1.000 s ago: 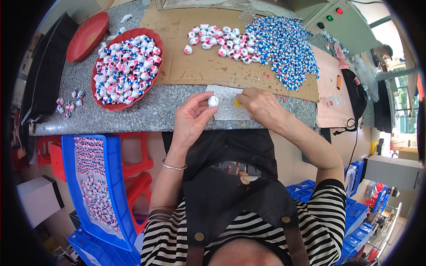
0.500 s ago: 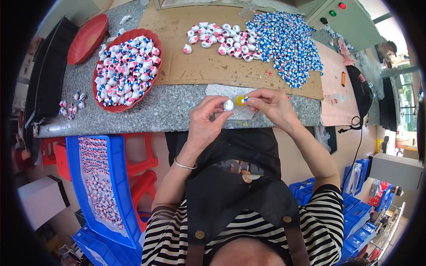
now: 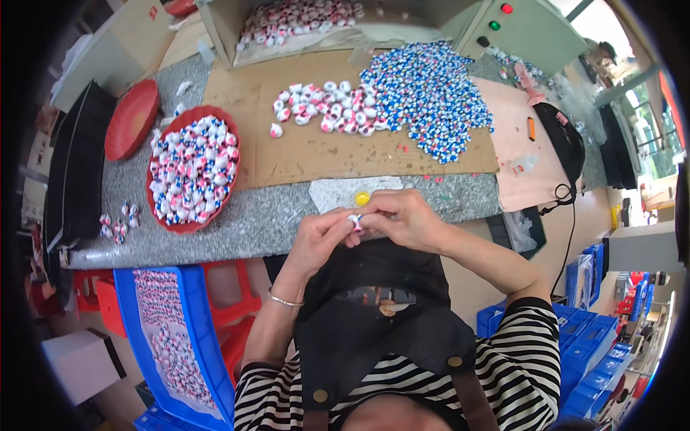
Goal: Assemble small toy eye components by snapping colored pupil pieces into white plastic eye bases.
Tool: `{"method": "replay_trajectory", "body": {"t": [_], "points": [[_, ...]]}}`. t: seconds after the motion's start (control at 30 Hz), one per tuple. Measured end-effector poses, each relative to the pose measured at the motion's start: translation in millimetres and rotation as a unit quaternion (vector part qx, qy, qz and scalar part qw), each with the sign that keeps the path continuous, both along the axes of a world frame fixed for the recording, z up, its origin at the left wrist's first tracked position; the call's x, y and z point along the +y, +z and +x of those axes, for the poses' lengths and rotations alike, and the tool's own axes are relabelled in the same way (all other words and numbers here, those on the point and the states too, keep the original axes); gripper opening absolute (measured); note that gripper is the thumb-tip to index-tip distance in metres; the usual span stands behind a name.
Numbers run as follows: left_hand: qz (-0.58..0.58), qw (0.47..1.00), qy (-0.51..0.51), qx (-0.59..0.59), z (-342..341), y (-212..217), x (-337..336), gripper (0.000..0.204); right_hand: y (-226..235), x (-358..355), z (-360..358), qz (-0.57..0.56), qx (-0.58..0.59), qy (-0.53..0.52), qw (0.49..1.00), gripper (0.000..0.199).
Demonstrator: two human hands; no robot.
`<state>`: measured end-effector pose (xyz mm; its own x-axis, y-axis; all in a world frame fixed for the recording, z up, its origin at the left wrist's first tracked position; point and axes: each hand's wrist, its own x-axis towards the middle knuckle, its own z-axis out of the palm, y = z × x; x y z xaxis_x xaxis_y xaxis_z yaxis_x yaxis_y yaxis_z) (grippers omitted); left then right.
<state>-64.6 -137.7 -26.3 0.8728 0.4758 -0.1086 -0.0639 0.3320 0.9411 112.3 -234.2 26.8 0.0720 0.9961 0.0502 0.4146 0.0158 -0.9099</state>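
Observation:
My left hand and my right hand meet over the near edge of the worktop, fingertips closed together. Between them is a small white rounded figurine part, pinched by my left thumb and fingers. The right thumb and forefinger press against it with a tiny blue-and-white piece, mostly hidden by the fingers. Just beyond the fingertips stands a little yellow pot on a pale speckled sheet.
White-and-pink hollow parts and a heap of blue-and-white pieces lie on cardboard. A red scalloped bowl holds assembled figurines; another red bowl is behind it. A blue crate stands lower left, a grey cabinet far right.
My hands, apart before, have come together, bringing the blue-and-white piece from beside the yellow pot to the white part. The view has tilted up, showing more of the far cabinet.

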Motion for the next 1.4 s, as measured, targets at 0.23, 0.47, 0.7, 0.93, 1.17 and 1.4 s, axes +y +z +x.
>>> {"method": "replay_trajectory", "body": {"t": [0.23, 0.47, 0.7, 0.93, 1.17, 1.4], "points": [[0.265, 0.938, 0.221, 0.043, -52.8, 30.2, 68.7, 0.022, -27.9, 22.4, 67.3, 0.13, -0.263, -0.15, 0.944, 0.013], [0.649, 0.627, 0.398, 0.168, -52.2, 65.0, 114.2, 0.03, -43.3, 39.9, 139.2, 0.056, -0.49, -0.099, 0.864, 0.013], [0.588, 0.76, 0.224, 0.163, 67.2, 3.6, 96.6, 0.014, -43.1, 34.1, 125.3, 0.094, -0.497, -0.077, 0.859, 0.02], [0.577, 0.768, 0.227, 0.159, 95.5, -5.6, 110.3, 0.024, -33.7, 30.9, 119.6, 0.14, -0.397, -0.116, 0.9, 0.017], [-0.123, 0.979, 0.15, -0.058, 14.4, 8.5, 51.5, 0.03, -28.1, 17.9, 90.7, -0.063, -0.075, -0.124, 0.987, 0.014], [-0.252, 0.948, 0.117, -0.153, -6.7, -10.2, 12.1, 0.031, -38.1, 35.8, 75.2, 0.035, -0.414, -0.016, 0.909, 0.015]]}}
